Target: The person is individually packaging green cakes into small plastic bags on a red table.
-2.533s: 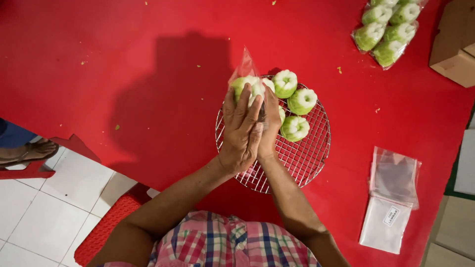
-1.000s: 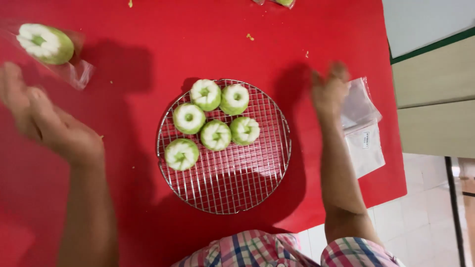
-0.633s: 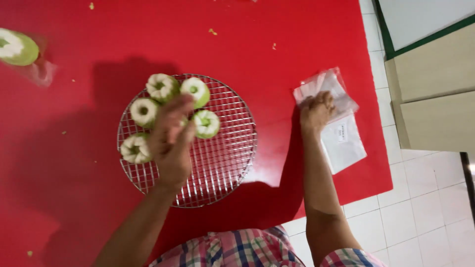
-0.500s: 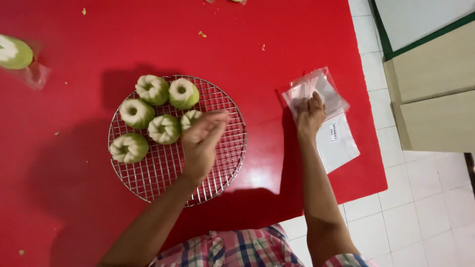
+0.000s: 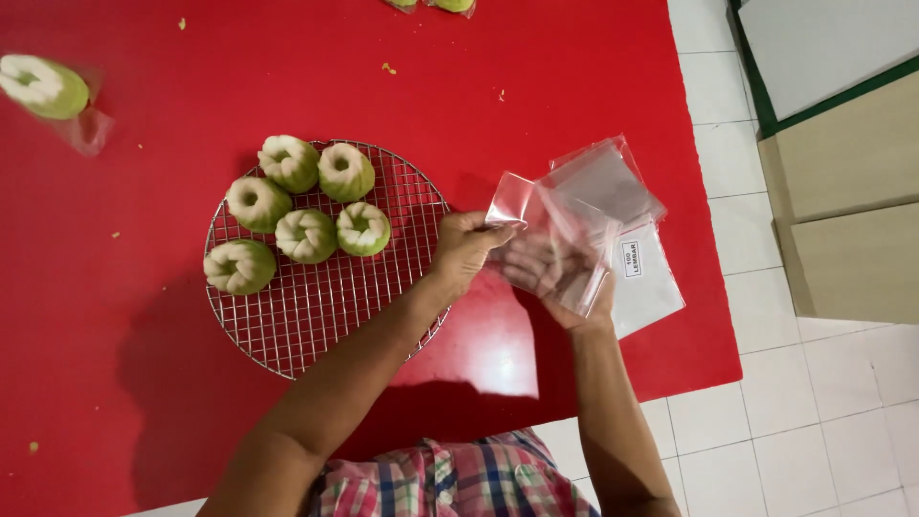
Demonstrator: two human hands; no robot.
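Observation:
Both my hands hold one small clear plastic bag [image 5: 544, 222] above the red table [image 5: 239, 57], just right of the round wire rack [image 5: 316, 316]. My left hand [image 5: 464, 251] pinches the bag's near corner. My right hand [image 5: 555, 273] is under or inside the bag, seen through the plastic. Several green and white ring-shaped cakes [image 5: 304, 235] sit on the rack's far left part.
A stack of clear plastic bags [image 5: 627, 206] lies by the table's right edge. One bagged green cake [image 5: 43, 88] lies at the far left. More bagged cakes [image 5: 431, 5] peek in at the top edge. White tiled floor and beige cabinets [image 5: 842, 201] are to the right.
My right hand has lifted a bag off the stack. My left hand has moved from above the rack to the right and taken hold of the bag too.

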